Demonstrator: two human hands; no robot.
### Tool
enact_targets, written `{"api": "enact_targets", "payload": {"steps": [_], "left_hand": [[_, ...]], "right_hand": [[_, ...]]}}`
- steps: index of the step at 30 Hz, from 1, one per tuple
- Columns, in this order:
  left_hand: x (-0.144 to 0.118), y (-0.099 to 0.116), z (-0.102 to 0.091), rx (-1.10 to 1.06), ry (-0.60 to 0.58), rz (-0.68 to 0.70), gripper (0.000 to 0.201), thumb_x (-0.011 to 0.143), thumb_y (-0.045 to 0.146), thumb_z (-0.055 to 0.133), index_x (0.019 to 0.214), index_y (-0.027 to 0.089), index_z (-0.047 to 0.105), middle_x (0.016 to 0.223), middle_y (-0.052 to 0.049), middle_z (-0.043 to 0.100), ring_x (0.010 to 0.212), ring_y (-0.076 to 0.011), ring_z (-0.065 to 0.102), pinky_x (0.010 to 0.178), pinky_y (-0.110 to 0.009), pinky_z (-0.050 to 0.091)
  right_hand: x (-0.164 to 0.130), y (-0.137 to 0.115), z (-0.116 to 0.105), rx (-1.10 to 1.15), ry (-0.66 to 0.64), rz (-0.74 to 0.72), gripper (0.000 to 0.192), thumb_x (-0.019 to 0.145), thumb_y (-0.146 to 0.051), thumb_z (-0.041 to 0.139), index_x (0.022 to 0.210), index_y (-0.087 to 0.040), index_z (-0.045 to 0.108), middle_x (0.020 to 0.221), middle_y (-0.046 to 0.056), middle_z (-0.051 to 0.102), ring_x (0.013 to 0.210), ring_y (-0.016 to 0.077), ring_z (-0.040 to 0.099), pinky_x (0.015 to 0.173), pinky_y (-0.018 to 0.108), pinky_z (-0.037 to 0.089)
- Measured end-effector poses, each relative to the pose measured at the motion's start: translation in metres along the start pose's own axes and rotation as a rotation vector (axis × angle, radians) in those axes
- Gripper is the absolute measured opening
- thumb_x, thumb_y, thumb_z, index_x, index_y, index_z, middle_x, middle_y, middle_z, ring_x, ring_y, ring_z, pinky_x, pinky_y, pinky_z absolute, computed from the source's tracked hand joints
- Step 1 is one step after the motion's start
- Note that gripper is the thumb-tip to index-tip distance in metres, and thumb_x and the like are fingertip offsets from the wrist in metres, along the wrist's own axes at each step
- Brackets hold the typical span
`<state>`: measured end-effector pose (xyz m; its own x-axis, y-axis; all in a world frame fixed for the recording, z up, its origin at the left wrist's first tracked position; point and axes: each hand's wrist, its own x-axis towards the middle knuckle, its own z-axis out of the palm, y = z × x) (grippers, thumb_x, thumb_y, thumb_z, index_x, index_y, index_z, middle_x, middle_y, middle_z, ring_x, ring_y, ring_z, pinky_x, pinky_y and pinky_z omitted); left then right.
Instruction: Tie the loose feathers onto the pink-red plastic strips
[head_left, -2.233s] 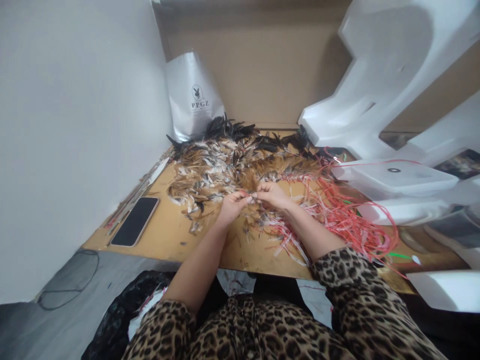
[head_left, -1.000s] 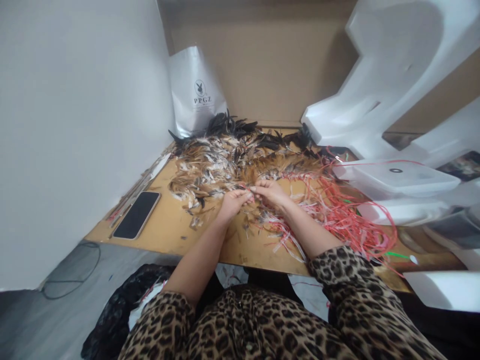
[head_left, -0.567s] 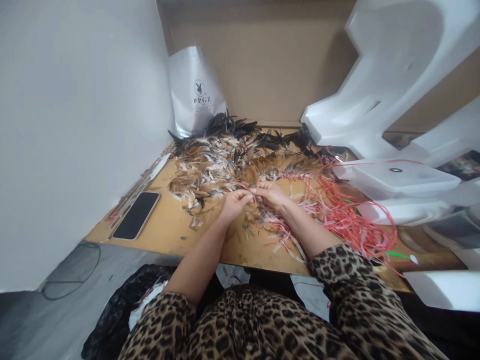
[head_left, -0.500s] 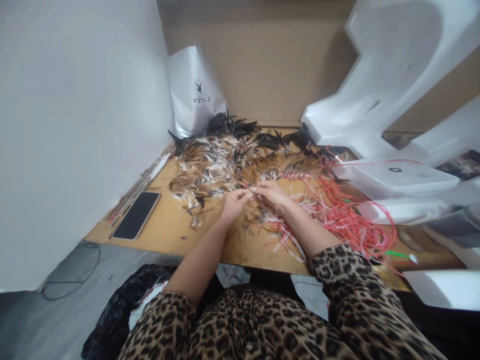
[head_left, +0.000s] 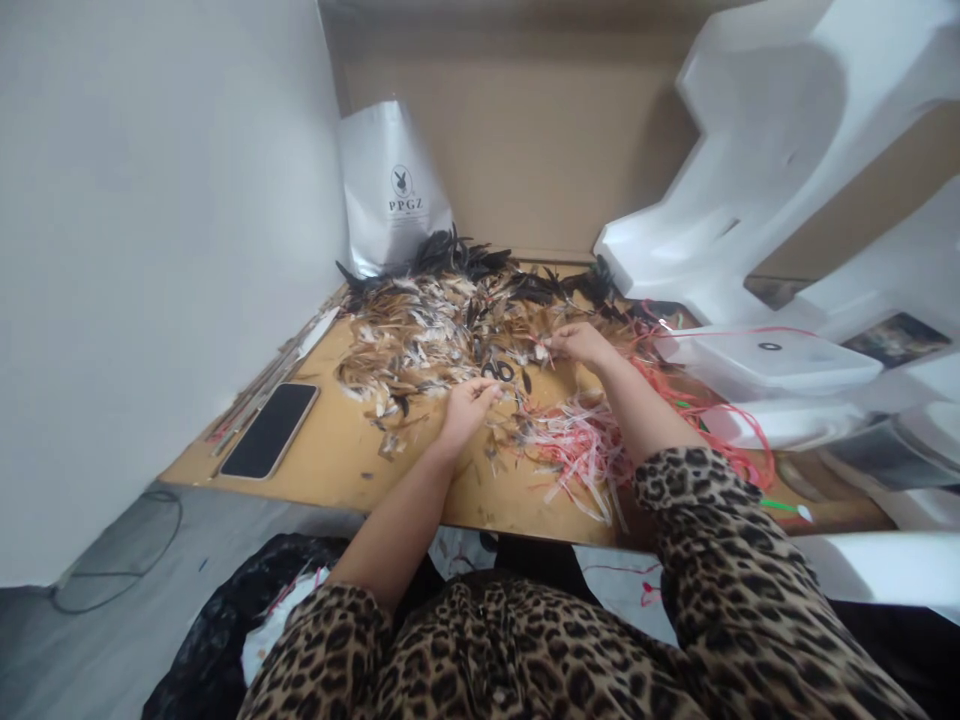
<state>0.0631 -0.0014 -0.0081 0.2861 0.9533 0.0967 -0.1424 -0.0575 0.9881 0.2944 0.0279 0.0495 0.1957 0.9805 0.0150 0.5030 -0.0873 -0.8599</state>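
My left hand (head_left: 469, 408) is closed in a pinch just above the tabletop; whatever lies between its fingertips is too small to make out. Farther out and to the right, my right hand (head_left: 581, 345) pinches what looks like a feather (head_left: 541, 351) with a pale fluffy base and a red strand at it. Between the hands lie scissors (head_left: 498, 372) with black handles. A wide heap of brown, white and black feathers (head_left: 420, 320) spreads beyond both hands. Red and white plastic strips (head_left: 581, 445) lie tangled below my right forearm.
A phone (head_left: 270, 430) lies at the left of the wooden table (head_left: 330, 465). A white PPGZ bag (head_left: 394, 190) stands at the back. White foam pieces (head_left: 720, 180) and a lidded plastic box (head_left: 780, 355) crowd the right. A black bag (head_left: 202, 610) sits on the floor.
My hands, together before, are now apart: the right has moved away to the right and farther out, while the left has stayed nearly in place. The scissors now show between them.
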Motion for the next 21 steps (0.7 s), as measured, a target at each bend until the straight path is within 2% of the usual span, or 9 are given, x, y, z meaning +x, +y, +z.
{"api": "enact_targets", "payload": {"steps": [4,9,12,15,21], "left_hand": [[0.001,-0.001,0.000,0.002,-0.009,-0.005,0.020,0.065,0.031,0.062,0.072,0.013,0.064,0.063,-0.003,0.064,0.054,-0.0092,0.053,0.057,-0.023,0.042],[0.001,0.000,0.001,-0.007,-0.017,-0.030,0.019,0.065,0.029,0.062,0.072,0.012,0.064,0.062,-0.004,0.063,0.054,-0.0095,0.053,0.058,-0.024,0.042],[0.001,0.000,0.001,-0.001,-0.015,-0.030,0.018,0.065,0.029,0.062,0.072,0.013,0.064,0.063,-0.003,0.063,0.054,-0.0094,0.053,0.058,-0.024,0.042],[0.001,0.000,0.000,0.003,0.001,-0.027,0.018,0.066,0.030,0.062,0.072,0.013,0.064,0.063,-0.003,0.063,0.055,-0.0094,0.053,0.058,-0.024,0.042],[0.001,0.004,-0.002,-0.023,0.054,-0.010,0.021,0.065,0.031,0.063,0.075,0.013,0.065,0.062,-0.003,0.063,0.054,-0.0096,0.053,0.057,-0.024,0.042]], "right_hand": [[0.010,0.009,0.013,-0.168,0.013,0.052,0.027,0.057,-0.033,0.064,0.044,-0.014,0.051,0.039,-0.004,0.039,0.042,0.0061,0.032,0.045,0.022,0.027],[0.021,0.018,0.022,-0.509,0.031,0.095,0.015,0.062,-0.026,0.059,0.055,-0.013,0.062,0.055,0.004,0.057,0.054,0.0117,0.049,0.054,0.022,0.036],[0.022,0.022,0.026,-0.613,0.057,0.085,0.014,0.063,-0.025,0.057,0.062,-0.014,0.066,0.066,0.009,0.063,0.064,0.0153,0.056,0.059,0.023,0.038],[0.018,0.023,0.028,-0.607,0.127,0.100,0.018,0.064,-0.027,0.056,0.066,-0.013,0.067,0.068,0.010,0.064,0.066,0.0165,0.057,0.059,0.023,0.039],[0.003,0.014,0.019,-0.423,0.205,0.082,0.021,0.064,-0.032,0.055,0.067,-0.013,0.066,0.057,0.005,0.062,0.056,0.0130,0.056,0.053,0.021,0.039]]}}
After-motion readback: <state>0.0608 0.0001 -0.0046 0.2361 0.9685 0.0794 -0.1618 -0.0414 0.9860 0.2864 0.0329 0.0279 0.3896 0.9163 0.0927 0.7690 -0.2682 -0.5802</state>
